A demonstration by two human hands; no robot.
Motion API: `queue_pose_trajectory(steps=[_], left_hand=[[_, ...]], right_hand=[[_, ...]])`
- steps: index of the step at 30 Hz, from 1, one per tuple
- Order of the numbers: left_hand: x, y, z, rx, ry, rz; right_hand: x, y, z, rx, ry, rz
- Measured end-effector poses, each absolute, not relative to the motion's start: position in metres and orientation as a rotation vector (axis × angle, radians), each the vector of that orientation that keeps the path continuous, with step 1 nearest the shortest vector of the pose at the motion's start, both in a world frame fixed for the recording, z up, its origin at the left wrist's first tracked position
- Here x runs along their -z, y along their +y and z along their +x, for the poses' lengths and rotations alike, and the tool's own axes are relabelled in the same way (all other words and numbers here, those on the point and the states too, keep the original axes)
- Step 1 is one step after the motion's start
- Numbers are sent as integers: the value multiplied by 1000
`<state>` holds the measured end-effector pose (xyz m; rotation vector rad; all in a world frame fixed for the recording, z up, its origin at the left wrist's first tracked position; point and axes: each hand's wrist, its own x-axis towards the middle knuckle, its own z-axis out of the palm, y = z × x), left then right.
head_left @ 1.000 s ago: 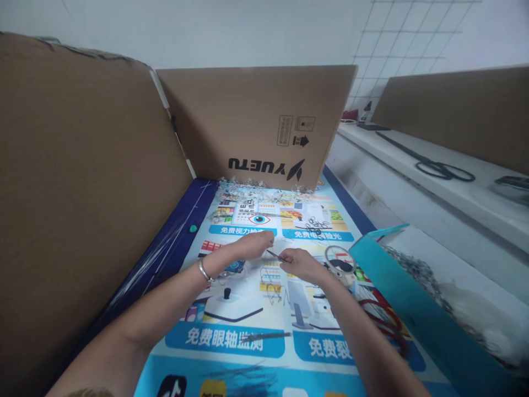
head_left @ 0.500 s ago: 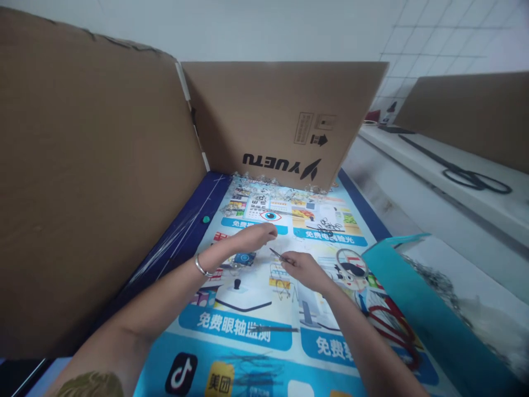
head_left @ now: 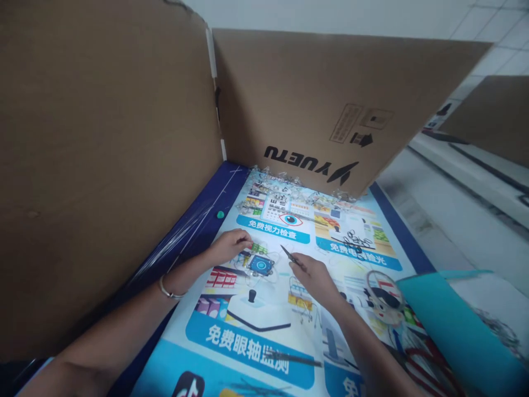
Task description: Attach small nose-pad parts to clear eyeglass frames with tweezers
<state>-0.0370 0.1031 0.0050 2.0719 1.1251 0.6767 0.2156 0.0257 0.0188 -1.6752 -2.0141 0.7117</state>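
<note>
My left hand (head_left: 231,243), a bangle (head_left: 169,291) at its wrist, hovers over the left part of the printed sheet (head_left: 264,325). Its fingertips are pressed together; whatever they pinch is too small to make out. In my right hand (head_left: 312,275) is a slim, pointed dark metal tool (head_left: 291,256), its tip toward the left hand. Whether it is tweezers or small snips I cannot tell. Dark wire rings (head_left: 355,241) lie beyond the right hand. Several dark straight wires (head_left: 295,359) rest closer to me.
Cardboard panels (head_left: 309,94) stand at the back and left (head_left: 103,154). Clear small pieces (head_left: 306,190) are strewn along the back panel's foot. A teal box (head_left: 450,320) with tangled wire stands at right, beside a round hoop (head_left: 384,289) and blurred red loops (head_left: 425,361).
My view has swung left, so the scene sits farther right. My left hand has moved left, away from the tool tip. The right hand keeps hold of the tool.
</note>
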Motion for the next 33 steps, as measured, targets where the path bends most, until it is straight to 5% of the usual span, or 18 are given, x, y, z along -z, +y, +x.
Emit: queue_pose_trajectory(steps=[11, 17, 33], left_hand=[[-13, 93, -49, -336, 1261, 2207], [-22, 67, -32, -528, 1206, 2414], [12, 55, -17, -280, 916, 2758]], right_hand=[[3, 39, 209, -493, -2055, -1665], [2, 37, 208, -471, -2084, -1649], [-3, 34, 204, -555, -2032, -1620]])
